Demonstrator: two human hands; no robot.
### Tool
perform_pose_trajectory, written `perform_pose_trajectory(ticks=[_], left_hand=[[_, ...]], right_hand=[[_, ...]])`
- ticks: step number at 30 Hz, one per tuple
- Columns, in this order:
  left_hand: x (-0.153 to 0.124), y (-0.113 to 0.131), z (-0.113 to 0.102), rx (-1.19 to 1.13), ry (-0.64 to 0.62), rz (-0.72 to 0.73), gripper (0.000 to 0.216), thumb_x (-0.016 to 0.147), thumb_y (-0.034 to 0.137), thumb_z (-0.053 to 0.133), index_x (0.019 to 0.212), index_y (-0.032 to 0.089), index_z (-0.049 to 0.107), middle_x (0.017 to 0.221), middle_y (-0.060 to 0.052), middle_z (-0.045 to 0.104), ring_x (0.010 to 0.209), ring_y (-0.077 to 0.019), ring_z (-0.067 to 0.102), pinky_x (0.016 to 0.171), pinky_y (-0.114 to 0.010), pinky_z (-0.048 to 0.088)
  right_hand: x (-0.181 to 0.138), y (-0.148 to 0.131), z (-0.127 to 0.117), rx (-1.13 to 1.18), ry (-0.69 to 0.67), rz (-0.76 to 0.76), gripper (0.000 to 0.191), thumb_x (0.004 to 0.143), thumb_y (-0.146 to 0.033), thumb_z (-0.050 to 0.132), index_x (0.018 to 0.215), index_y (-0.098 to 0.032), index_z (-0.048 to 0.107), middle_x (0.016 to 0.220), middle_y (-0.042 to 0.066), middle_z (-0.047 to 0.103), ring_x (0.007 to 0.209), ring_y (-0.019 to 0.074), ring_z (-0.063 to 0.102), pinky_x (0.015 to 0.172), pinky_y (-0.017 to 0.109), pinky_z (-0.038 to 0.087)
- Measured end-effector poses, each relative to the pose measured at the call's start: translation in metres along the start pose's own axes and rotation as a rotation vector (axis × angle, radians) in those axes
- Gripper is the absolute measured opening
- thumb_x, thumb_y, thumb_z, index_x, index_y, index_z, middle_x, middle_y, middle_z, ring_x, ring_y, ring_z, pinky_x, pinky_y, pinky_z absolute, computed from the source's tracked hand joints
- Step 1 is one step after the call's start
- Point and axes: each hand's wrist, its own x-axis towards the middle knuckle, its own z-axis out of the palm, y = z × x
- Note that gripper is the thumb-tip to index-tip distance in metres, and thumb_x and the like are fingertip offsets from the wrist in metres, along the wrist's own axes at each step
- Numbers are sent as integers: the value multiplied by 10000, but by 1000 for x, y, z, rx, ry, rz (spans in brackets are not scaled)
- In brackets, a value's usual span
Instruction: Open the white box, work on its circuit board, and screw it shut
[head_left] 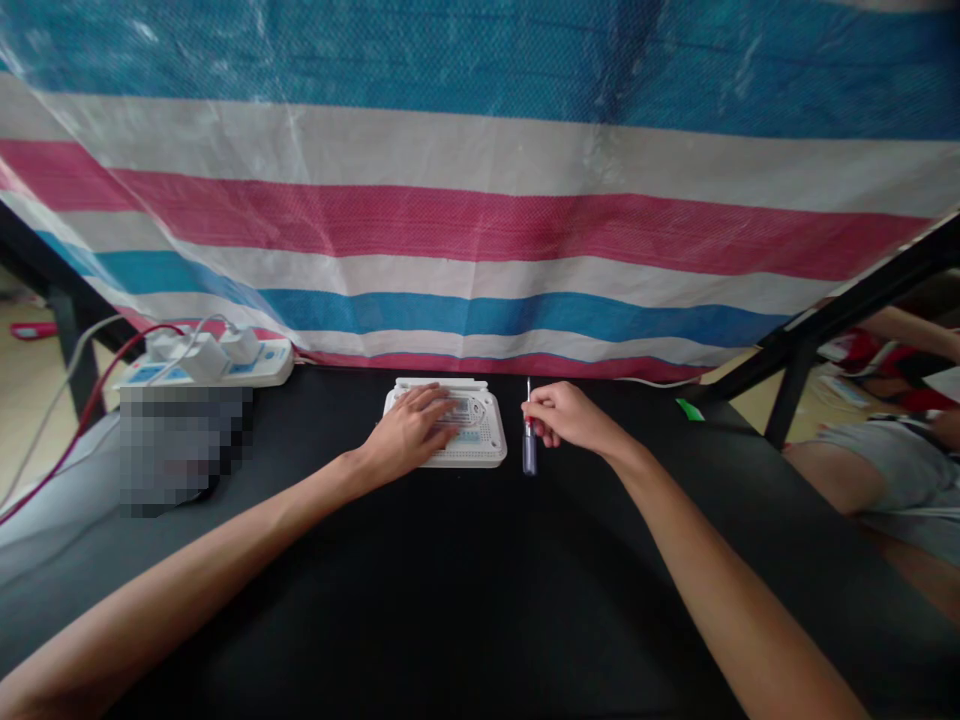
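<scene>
A white plastic box with vent slots and a label, which looks like a router (480, 458), lies flat on the black table. My left hand (411, 425) rests on top of it, palm down with the fingers spread. Just right of the box, my right hand (562, 413) pinches a screwdriver (530, 455) between thumb and fingers. Its dark handle points toward me and its metal shaft points away. The screwdriver is apart from the box.
A white power strip (274, 362) with plugs and cables stands at the back left, behind a pixelated patch. A small green piece (689, 409) lies at the right. Striped sheeting (480, 220) hangs behind the table (450, 600). Another person (877, 470) sits at the far right.
</scene>
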Motion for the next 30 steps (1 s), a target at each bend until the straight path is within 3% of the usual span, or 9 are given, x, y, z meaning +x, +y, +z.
perform_pose_trajectory(ticks=[3, 5, 7, 10, 12, 13, 17, 19, 30], left_hand=[[1, 21, -8, -368, 55, -89, 375, 991, 432, 457, 1210, 177, 624, 1218, -102, 675, 1144, -242, 617, 1020, -392, 455], [1, 34, -10, -627, -6, -153, 379, 969, 476, 489, 1164, 175, 609, 1000, -65, 720, 934, -200, 662, 846, -320, 507], [0, 40, -10, -778, -51, -211, 386, 961, 516, 476, 1015, 157, 607, 703, -1, 638, 657, -142, 591, 634, -254, 465], [-3, 37, -12, -800, -69, -266, 393, 964, 517, 443, 847, 163, 569, 568, 57, 451, 513, -97, 416, 499, -223, 330], [-5, 29, -17, -693, -40, -253, 368, 958, 480, 459, 819, 162, 581, 617, 40, 481, 563, -103, 431, 522, -225, 326], [-6, 25, -21, -618, -15, -238, 353, 955, 456, 467, 819, 158, 598, 655, 26, 520, 602, -112, 457, 551, -229, 343], [-4, 13, -34, -413, 58, -202, 319, 950, 399, 463, 908, 152, 660, 783, -11, 635, 695, -139, 535, 642, -248, 391], [-2, 10, -38, -375, 60, -195, 321, 950, 389, 458, 942, 151, 672, 794, -17, 649, 690, -140, 546, 644, -249, 393], [-3, 9, -33, -287, 28, -80, 298, 955, 347, 472, 958, 147, 692, 836, -50, 694, 724, -164, 604, 671, -260, 425]], right_hand=[[-5, -17, 14, 307, 62, -144, 325, 822, -452, 660, 696, -157, 603, 564, 10, 639, 446, 132, 621, 427, 226, 506], [-7, -28, 28, 453, 121, -225, 377, 784, -522, 703, 756, -153, 625, 621, 24, 671, 497, 148, 650, 479, 253, 542], [-7, -36, 39, 509, 196, -313, 383, 796, -531, 707, 780, -155, 635, 655, 28, 678, 528, 144, 649, 519, 261, 551], [-4, -38, 40, 511, 448, -421, 371, 875, -539, 626, 784, -180, 613, 687, 13, 656, 568, 129, 626, 557, 259, 550], [-3, -36, 31, 421, 568, -478, 373, 920, -544, 559, 782, -198, 574, 758, 23, 670, 676, 146, 658, 631, 268, 562], [-3, -34, 26, 330, 572, -503, 370, 950, -533, 515, 790, -203, 563, 780, 29, 677, 722, 154, 669, 664, 272, 560], [-11, -29, 13, -182, 236, -594, 298, 1007, -419, 450, 884, -206, 619, 797, 37, 698, 762, 181, 681, 712, 294, 523], [-14, -28, 13, -376, 143, -641, 253, 1005, -340, 472, 914, -198, 661, 890, 59, 719, 833, 201, 684, 760, 309, 505], [-16, -26, 12, -491, 188, -703, 200, 973, -266, 558, 990, -192, 743, 818, 43, 682, 749, 169, 647, 689, 272, 473]])
